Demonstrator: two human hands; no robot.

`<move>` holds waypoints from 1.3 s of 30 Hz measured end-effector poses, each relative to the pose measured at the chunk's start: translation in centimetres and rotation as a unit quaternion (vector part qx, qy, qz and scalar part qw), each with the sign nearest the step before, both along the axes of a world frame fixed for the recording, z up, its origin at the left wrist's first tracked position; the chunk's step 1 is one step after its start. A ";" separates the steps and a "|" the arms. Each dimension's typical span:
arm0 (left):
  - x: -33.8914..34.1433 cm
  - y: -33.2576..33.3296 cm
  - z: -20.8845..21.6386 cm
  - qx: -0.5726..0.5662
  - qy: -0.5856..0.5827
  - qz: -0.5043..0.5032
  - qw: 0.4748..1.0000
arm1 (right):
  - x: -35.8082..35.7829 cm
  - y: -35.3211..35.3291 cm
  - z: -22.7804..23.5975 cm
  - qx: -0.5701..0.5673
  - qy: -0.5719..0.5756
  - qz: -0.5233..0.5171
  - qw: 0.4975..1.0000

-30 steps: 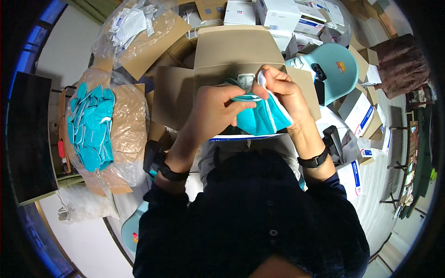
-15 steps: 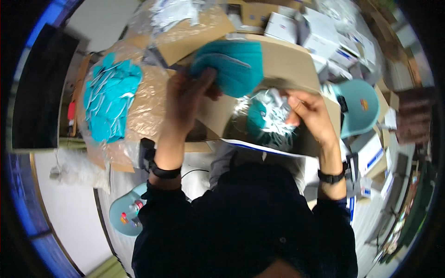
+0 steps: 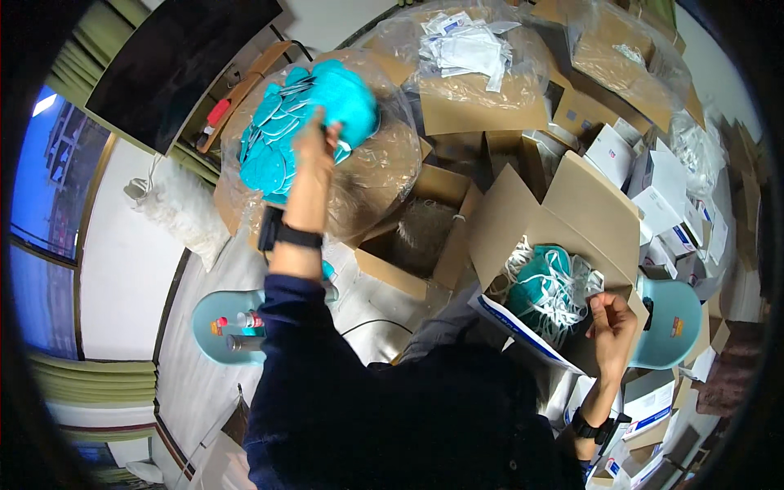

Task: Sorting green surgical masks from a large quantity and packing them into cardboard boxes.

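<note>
My left hand (image 3: 315, 145) reaches to the far left, its fingers closed on a teal cup-like face mask (image 3: 347, 94), slightly blurred. It is over a pile of similar teal masks with white straps (image 3: 265, 139), which lies on clear plastic film. On the right, an open cardboard box (image 3: 584, 196) holds more teal masks (image 3: 541, 282) under a tangle of white straps. My right hand (image 3: 612, 322) is at that box's right side, thumb and fingertips pinched beside the straps. What lies between those fingertips, whitish and small, I cannot make out.
Between the pile and the box stands another open cardboard box (image 3: 420, 229). White packets (image 3: 465, 49) lie on plastic at the back. White cartons (image 3: 657, 184) are heaped at the right. Pale blue stools (image 3: 674, 322) stand on both sides, the left one bearing bottles (image 3: 245, 327).
My left hand has carried the teal mask from above the open box to the pile at the left. My right hand has stayed at the box. The view has swung left.
</note>
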State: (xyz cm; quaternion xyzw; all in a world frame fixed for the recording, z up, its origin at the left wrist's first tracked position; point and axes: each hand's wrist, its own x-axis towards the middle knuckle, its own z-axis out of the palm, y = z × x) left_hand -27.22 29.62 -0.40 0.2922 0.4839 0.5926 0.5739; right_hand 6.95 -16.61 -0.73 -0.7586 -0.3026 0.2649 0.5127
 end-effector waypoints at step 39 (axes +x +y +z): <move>25.3 -24.7 -3.0 0.490 0.478 -0.638 0.354 | 1.5 1.9 -2.3 -0.047 -0.307 0.022 0.950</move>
